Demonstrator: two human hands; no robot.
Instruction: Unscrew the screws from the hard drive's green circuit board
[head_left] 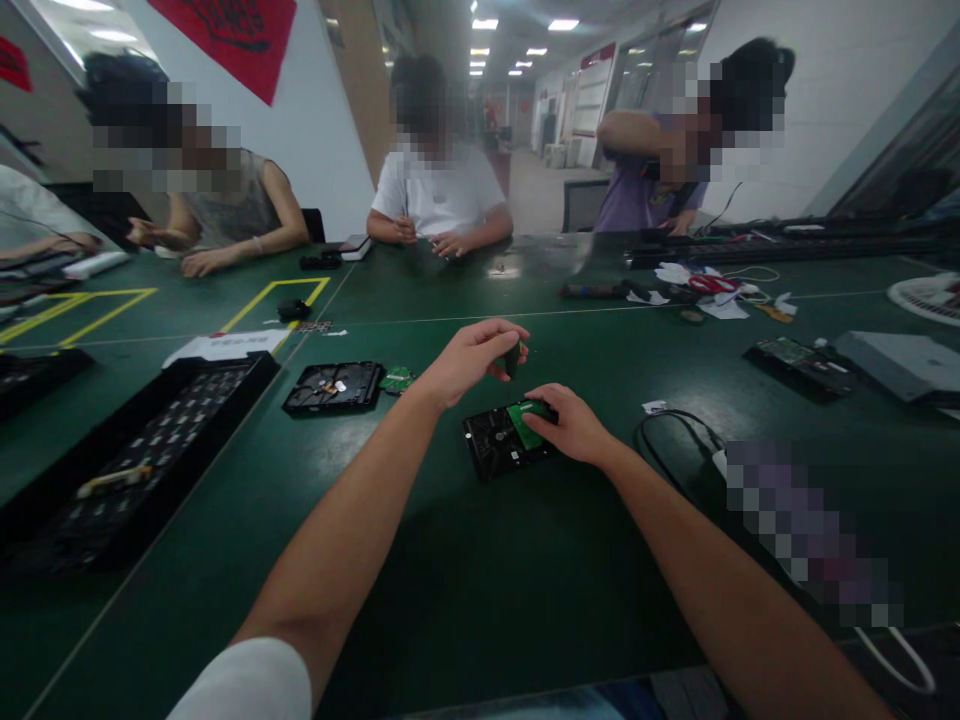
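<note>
A black hard drive [491, 445] lies on the green table in front of me, with a green circuit board [525, 425] over its right part. My right hand [574, 425] grips the drive at its right end, thumb across the board. Just above and beyond the drive, my left hand [476, 358] pinches a small dark flat piece [512, 362] between thumb and fingers; its exact kind is not clear. Left of my hands sit a second hard drive [334, 388] and a loose green circuit board [397, 379].
A long black tray [150, 440] stands at the left. To the right are a cable [671, 470], another drive-like device [801, 366] and a grey box [911, 365]. Paper scraps and tools [712, 285] lie beyond. Several people sit across the table.
</note>
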